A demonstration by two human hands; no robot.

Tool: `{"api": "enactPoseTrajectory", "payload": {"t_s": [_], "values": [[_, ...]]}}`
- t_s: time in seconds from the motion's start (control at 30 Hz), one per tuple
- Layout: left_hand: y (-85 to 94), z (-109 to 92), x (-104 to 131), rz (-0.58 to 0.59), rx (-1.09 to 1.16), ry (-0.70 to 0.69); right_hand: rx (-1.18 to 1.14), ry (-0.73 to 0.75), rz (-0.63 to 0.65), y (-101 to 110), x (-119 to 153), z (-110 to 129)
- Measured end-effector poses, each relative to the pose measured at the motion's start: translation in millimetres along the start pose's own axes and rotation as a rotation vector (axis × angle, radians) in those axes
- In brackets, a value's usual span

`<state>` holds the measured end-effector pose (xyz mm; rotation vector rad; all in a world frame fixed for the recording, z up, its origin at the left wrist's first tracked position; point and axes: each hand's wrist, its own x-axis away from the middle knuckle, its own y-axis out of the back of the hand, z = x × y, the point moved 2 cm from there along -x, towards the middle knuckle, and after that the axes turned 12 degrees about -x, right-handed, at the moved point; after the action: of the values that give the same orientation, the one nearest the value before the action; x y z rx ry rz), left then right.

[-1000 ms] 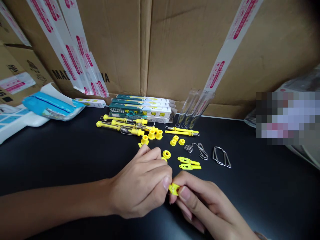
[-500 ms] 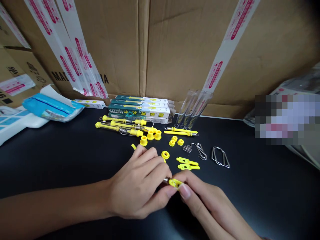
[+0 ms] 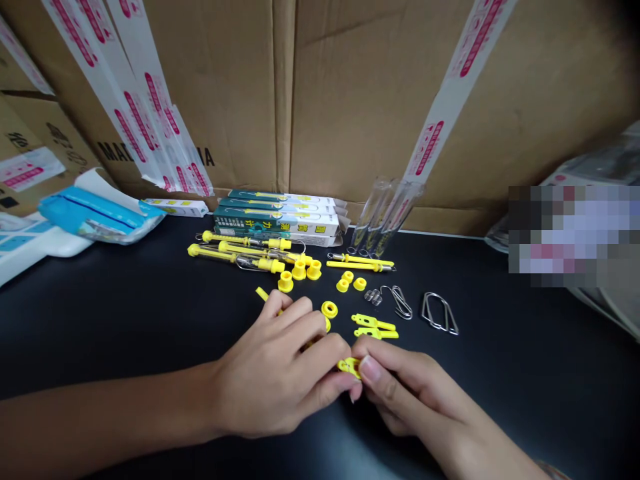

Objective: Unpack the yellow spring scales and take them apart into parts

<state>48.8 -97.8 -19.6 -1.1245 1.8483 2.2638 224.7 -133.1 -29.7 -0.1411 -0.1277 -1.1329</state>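
Observation:
My left hand [image 3: 285, 367] is closed around a yellow rod [image 3: 261, 293], whose far end pokes out beyond the knuckles; the fingers hide the rest. Between the thumb and forefinger of my right hand [image 3: 417, 383] is pinched a small flat yellow plastic piece with a hole [image 3: 349, 366]. My left fingertips press against that piece where the hands meet, covering any joint. Two similar yellow pieces [image 3: 375, 328] lie just beyond my right hand. Yellow rings [image 3: 329, 309] rest past my left fingers.
Yellow collars [image 3: 285, 281], small caps [image 3: 359, 284], coil springs [image 3: 373, 297], S-shaped hooks [image 3: 399, 303] and wire loops [image 3: 440, 313] lie on the black table. Behind them are assembled spring scales [image 3: 235, 259], stacked boxes [image 3: 280, 217] and clear tubes [image 3: 383, 217]. A cardboard box [image 3: 345, 100] walls the back.
My left fingers have shifted right onto the yellow piece, and the metal part that showed beside it is now covered. My right hand keeps its pinch.

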Motion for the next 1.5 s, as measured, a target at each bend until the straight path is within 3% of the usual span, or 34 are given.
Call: {"api": "enactPoseTrajectory", "payload": {"t_s": [0.13, 0.3, 0.47, 0.7, 0.8, 1.1, 1.3, 1.5], "values": [[3.2, 1.4, 0.7, -0.015, 0.085, -0.035, -0.214, -0.096, 0.036, -1.8, 1.5, -1.6], [1.8, 2.9, 4.3, -0.032, 0.268, -0.049, -0.311, -0.067, 0.094, -5.9, 6.1, -8.1], [2.1, 1.8, 2.9, -0.077, 0.217, -0.036, -0.404, -0.142, 0.131, -8.8, 4.5, -13.5], [4.3, 0.7, -1.6, -0.021, 0.116, 0.005, -0.411, -0.110, 0.133, -11.0, 1.5, -16.3], [3.2, 0.4, -0.4, -0.022, 0.129, -0.006, -0.374, -0.098, 0.102, -10.9, 1.2, -17.7], [3.5, 3.5, -3.0, 0.038, 0.226, 0.002, -0.556, -0.145, 0.142, -7.9, -1.9, -15.0], [3.0, 2.8, -2.2, 0.048, 0.263, 0.002, -0.504, -0.129, 0.121, -6.7, 0.3, -18.9], [1.7, 3.2, -0.2, 0.085, 0.320, 0.026, -0.158, 0.096, 0.044, -7.6, 0.4, -7.9]]}}
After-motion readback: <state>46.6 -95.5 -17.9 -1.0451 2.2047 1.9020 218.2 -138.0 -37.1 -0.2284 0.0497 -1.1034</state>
